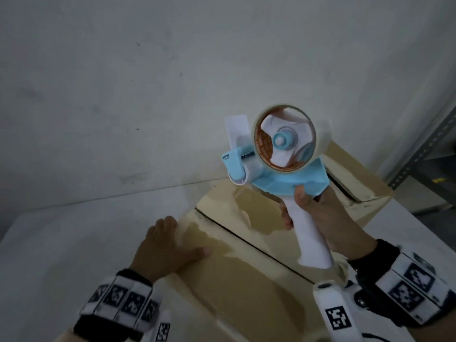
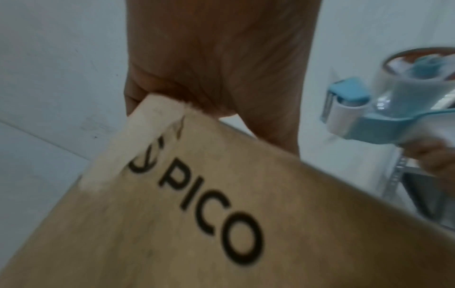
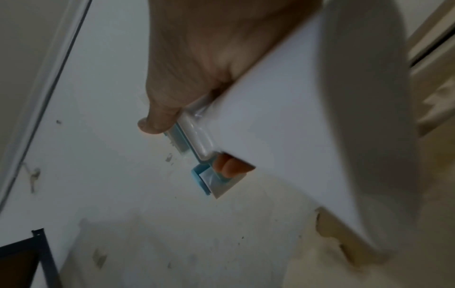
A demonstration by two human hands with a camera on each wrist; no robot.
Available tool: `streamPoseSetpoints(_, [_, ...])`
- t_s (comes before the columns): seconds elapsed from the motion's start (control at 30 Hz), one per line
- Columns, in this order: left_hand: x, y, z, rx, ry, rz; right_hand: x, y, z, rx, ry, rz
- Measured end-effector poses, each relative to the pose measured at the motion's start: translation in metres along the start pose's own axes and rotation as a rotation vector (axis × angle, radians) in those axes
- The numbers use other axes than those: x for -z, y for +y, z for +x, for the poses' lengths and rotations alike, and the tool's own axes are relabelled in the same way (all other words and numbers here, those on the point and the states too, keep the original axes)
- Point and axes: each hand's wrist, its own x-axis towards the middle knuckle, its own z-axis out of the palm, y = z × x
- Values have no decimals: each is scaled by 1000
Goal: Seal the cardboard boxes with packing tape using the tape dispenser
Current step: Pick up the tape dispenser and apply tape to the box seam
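A blue and white tape dispenser with a roll of clear tape is held up in the air above the near cardboard box. My right hand grips its white handle. A loose tape end sticks up at its front. The box flaps meet at a dark seam. My left hand holds the box's left edge, thumb on top and fingers over the side. The left wrist view shows that hand above the box side printed PICO, with the dispenser to the right.
A second cardboard box stands behind on the right, its flaps slightly apart. Both rest on a white table against a white wall. A grey metal rack stands at the far right. An old pale tape strip clings to the near box's side.
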Motion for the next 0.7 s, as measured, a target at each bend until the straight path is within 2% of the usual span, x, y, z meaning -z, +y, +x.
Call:
streamPoseSetpoints(0.1, [1,6,-29,-30,-36,125,-6,-5,0,-18,-68,-19])
streamPoseSetpoints(0.13, [2,7,-34,-54,7,180,-8,-6,0,-8,-89,-28])
streamPoseSetpoints(0.2, [11,14,-37,-109,194,151,-12,-9,0,8,-120,-24])
streamPoseSetpoints(0.27, [24,25,-33,-151,337,-95,-16,-11,-1,27,-143,-14])
streamPoseSetpoints(0.33, [34,40,-27,-148,295,-381,-19,-11,-3,42,-160,5])
streamPoseSetpoints(0.43, [38,60,-18,-100,127,-734,-21,-10,-6,81,-194,4])
streamPoseSetpoints(0.53, [37,70,-17,-105,15,-822,-21,-8,-10,104,-209,12])
streamPoseSetpoints(0.7, [41,69,-14,-55,46,-971,-17,-3,-14,100,-202,45])
